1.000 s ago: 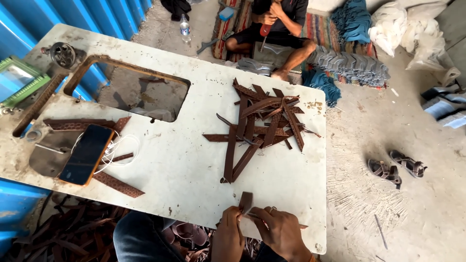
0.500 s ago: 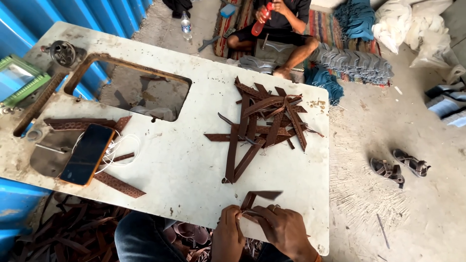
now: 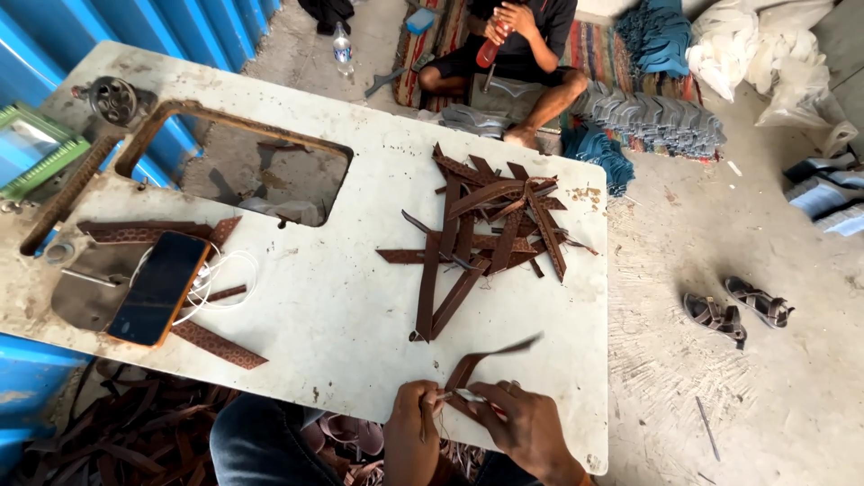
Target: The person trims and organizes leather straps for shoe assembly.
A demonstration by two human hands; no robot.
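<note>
Down at the near edge of the white tabletop (image 3: 342,306), both hands are busy on one brown leather strap (image 3: 481,360). The left hand (image 3: 412,432) is closed, pinching the strap's lower end between thumb and fingers. The right hand (image 3: 526,423) is closed too, wrapped round a thin pale tool (image 3: 468,394) whose tip meets the strap right beside the left fingers; what sort of tool it is, hard to say. The strap bends up from the hands and its free end points toward the right edge, lifted just above the surface.

Past the hands, toward the far right corner, lies a loose pile of brown straps (image 3: 486,234), crossed over one another. At the left edge a smartphone in an orange case (image 3: 157,288) rests on a coil of white cable (image 3: 225,274), with a patterned strap (image 3: 216,345) just below it. A rectangular cut-out (image 3: 243,175) opens the tabletop's far left part. Beyond the far edge, another person (image 3: 513,45) sits on a striped mat. A pair of sandals (image 3: 738,310) lies on the concrete floor to the right.
</note>
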